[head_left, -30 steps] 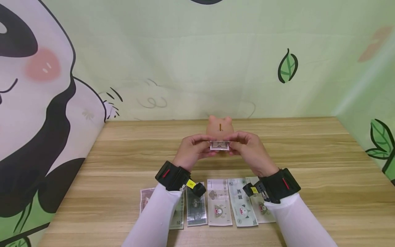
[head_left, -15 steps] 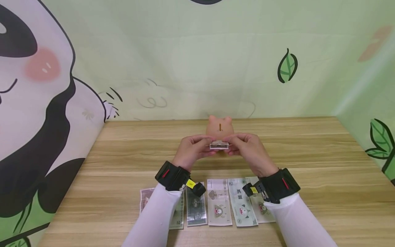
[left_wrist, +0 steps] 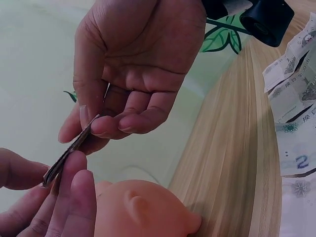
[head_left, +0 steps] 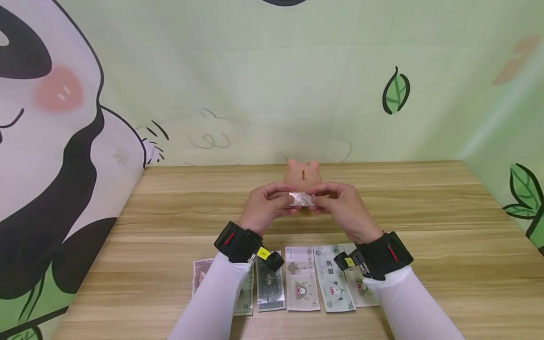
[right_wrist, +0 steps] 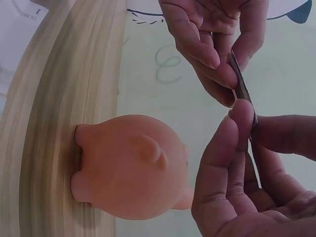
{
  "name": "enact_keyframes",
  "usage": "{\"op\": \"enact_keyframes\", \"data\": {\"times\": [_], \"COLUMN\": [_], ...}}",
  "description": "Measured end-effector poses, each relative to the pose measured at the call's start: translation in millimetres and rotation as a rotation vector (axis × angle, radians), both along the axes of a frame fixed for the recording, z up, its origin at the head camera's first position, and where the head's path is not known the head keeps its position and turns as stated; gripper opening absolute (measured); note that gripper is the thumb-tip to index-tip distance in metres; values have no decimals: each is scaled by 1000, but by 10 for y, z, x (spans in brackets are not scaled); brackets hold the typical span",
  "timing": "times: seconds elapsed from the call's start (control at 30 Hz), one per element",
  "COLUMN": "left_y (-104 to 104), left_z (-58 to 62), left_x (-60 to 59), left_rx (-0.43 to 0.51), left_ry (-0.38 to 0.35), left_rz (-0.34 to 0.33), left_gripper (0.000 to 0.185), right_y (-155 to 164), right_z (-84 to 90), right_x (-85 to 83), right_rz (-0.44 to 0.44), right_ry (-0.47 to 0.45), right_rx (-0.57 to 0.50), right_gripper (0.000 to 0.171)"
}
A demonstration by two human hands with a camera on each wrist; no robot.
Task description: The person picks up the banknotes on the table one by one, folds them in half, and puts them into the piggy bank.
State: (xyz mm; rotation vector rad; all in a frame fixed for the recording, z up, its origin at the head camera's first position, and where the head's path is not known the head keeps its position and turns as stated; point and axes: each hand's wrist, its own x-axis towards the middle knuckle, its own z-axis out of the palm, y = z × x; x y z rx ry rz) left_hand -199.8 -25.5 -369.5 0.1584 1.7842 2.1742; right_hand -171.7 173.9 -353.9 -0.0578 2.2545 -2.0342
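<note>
Being pinched at its two ends: a small folded play banknote, held off the tabletop, on the near side of a piggy bank and apart from it. One end is gripped between thumb and fingers of the left hand, the other by the right hand in the same way; the middle is left uncovered, probably so the folds are kept closed from both ends. Layers are seen edge-on in the wrist views; fold count can't be told. The long side is held crosswise to the coin slot. The piggy bank is stood upright, likely so the slot is left facing up. Toward the near edge, flat play banknotes are laid in a row, probably spread so each can be told apart; some are partly hidden by the left sleeve and right wrist strap.
</note>
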Motion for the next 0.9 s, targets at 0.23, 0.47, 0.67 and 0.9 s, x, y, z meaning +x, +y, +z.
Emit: {"op": "enact_keyframes", "data": {"times": [0.23,0.47,0.67,0.9], "left_y": [-8,-11,-13,-17], "left_z": [10,9,-9,-13], "left_x": [13,6,-5,-5], "left_rx": [-20,-34,-28,-18], "left_ry": [9,16,24,22], "left_rz": [-46,-47,-34,-33], "left_gripper": [32,33,32,32], "right_y": [2,10,4,2], "right_z": [7,8,4,1], "right_x": [-12,-10,-20,-13], "right_rz": [-42,-6,27,24], "right_ry": [-4,-16,-27,-24], "right_rx": [30,-21,-55,-51], "right_gripper": [26,38,37,35]}}
